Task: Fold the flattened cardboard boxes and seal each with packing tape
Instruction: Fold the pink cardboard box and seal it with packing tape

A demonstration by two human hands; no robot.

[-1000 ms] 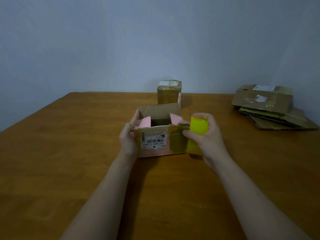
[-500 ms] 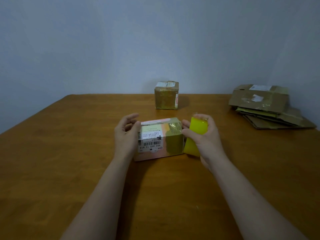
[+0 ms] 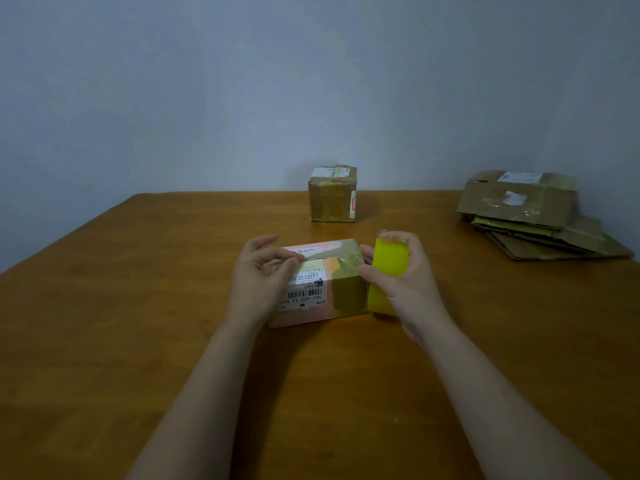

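A small cardboard box (image 3: 325,289) with a barcode label and pinkish print sits at the table's middle, its top flaps folded down. My left hand (image 3: 258,275) rests over the box's left end, thumb and fingers pressing the top flaps along the seam. My right hand (image 3: 403,282) grips a yellow roll of packing tape (image 3: 389,263) against the box's right end. A yellowish strip of tape lies on the box's right part.
A sealed brown box (image 3: 332,195) stands at the table's far edge, behind the one in hand. A stack of flattened cardboard boxes (image 3: 530,213) lies at the far right. The wooden table (image 3: 121,323) ends at a blue-grey wall.
The box's flaps stood open a second ago and are now folded shut. My left hand moved from the box's left side up onto its top. The right hand kept the tape roll beside the box.
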